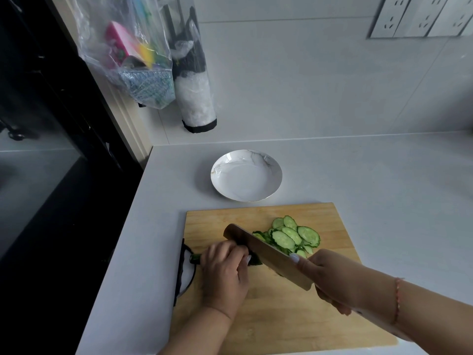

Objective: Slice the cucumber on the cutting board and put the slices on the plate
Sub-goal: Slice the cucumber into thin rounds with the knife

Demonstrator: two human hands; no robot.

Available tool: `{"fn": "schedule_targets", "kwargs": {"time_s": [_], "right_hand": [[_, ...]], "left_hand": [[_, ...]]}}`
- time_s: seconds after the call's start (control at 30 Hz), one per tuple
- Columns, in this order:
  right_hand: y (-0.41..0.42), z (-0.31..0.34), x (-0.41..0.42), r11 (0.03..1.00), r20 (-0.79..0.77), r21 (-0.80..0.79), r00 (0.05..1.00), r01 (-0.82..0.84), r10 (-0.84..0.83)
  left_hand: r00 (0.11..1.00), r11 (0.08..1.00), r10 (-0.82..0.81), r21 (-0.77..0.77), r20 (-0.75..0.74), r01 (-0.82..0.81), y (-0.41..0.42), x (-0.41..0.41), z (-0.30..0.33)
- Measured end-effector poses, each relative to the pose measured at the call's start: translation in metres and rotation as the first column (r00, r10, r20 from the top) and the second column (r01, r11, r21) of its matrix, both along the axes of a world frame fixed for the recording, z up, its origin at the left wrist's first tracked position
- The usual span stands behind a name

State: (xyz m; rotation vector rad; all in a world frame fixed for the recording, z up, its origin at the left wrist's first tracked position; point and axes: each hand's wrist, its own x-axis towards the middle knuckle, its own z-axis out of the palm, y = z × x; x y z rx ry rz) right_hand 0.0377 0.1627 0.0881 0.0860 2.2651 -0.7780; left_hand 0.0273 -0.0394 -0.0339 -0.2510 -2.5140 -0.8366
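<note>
A wooden cutting board point(320, 298) lies on the white counter. My left hand point(225, 272) grips the remaining dark green cucumber point(254, 260), whose stem end pokes out at the hand's left. My right hand point(330, 278) holds a broad cleaver point(266, 252), its blade standing against the cucumber's cut end beside my left fingers. Several pale green slices point(294, 235) lie in an overlapping pile just right of the blade. A white marbled plate point(220, 170) sits behind the board with nothing on it.
The counter's left edge drops off beside a black appliance point(51, 149). A clear bag of colourful items point(133, 55) and a roll of plastic bags point(194, 93) hang on the wall behind. Wall sockets point(422, 16) are at the upper right.
</note>
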Motion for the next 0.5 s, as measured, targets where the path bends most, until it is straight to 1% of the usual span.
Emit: {"fn": "schedule_targets", "kwargs": {"time_s": [0.13, 0.33, 0.5], "right_hand": [[-0.007, -0.009, -0.005, 1.0, -0.002, 0.006, 1.0, -0.001, 0.001], [-0.017, -0.019, -0.009, 0.998, -0.024, 0.059, 1.0, -0.014, 0.015], [-0.016, -0.018, -0.009, 1.0, -0.016, 0.028, 1.0, 0.012, -0.012]], "left_hand": [[1.0, 1.0, 0.001, -0.004, 0.005, -0.001, -0.001, 0.001, -0.001], [1.0, 1.0, 0.0, -0.019, 0.013, 0.0, -0.002, 0.0, -0.001], [0.999, 0.998, -0.043, -0.044, -0.006, 0.043, -0.01, -0.002, -0.001]]}}
